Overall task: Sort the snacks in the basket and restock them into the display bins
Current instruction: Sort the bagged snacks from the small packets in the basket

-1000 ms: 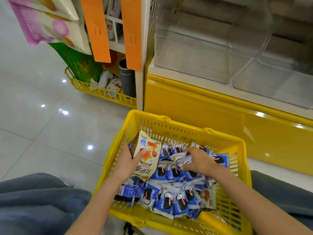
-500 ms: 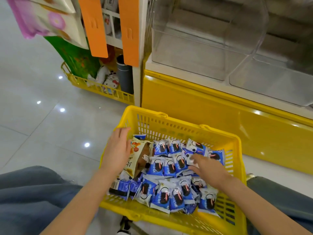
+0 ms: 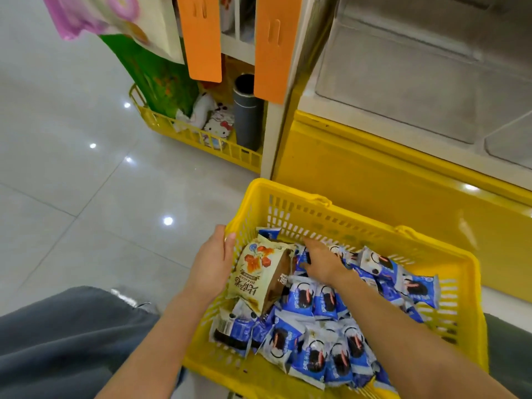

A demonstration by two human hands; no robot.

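Basket: the yellow basket [image 3: 359, 226] is sitting on the tiled floor [image 3: 72, 182], near the person, just in front of the yellow cabinet [image 3: 374, 174].
Snacks: blue packets [image 3: 313, 355] are lying heaped across the basket; a cream snack bag [image 3: 253, 272] is standing tilted at the basket's left side, on top of them.
Left hand: the left hand [image 3: 211, 266] is lying at the basket's left wall, its fingers stretched out straight and pressing against the left face of the cream snack bag, with the thumb tip at the rim.
Right hand: the right hand [image 3: 322, 262] is reaching to the far left of the basket, resting on the blue packets just right of the cream bag; its fingertips are dipping among the wrappers, so I cannot tell whether it is gripping anything.
Display bins: the clear display bins [image 3: 403, 82] are sitting above the cabinet, far right.
Left of the cabinet: orange tags [image 3: 203, 38] are hanging over a low yellow rack [image 3: 184, 133] holding a grey cylinder [image 3: 247, 116].
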